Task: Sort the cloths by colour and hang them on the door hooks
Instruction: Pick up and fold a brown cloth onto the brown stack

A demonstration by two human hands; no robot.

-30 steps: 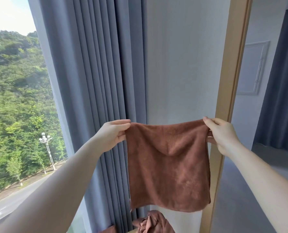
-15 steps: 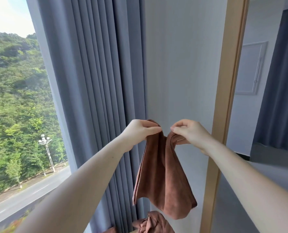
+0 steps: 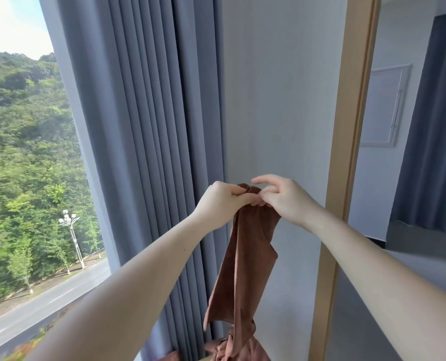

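A brown cloth (image 3: 245, 259) hangs folded in half, its top corners bunched together in front of the grey wall panel. My left hand (image 3: 220, 203) pinches the gathered top edge. My right hand (image 3: 284, 201) touches the same bunch from the right, thumb and lower fingers on the cloth, index finger lifted. Another crumpled brown cloth (image 3: 232, 349) lies at the bottom edge, directly under the hanging one. No door hooks are visible.
Grey pleated curtains (image 3: 149, 152) hang to the left, next to a large window (image 3: 29, 165) onto trees and a road. A wooden door frame (image 3: 346, 152) runs down the right, with a room and dark curtain (image 3: 432, 126) beyond it.
The cloth was held spread wide between both hands; the hands have come together, folding it in half and bunching the top corners. The cloth now hangs narrow and long.
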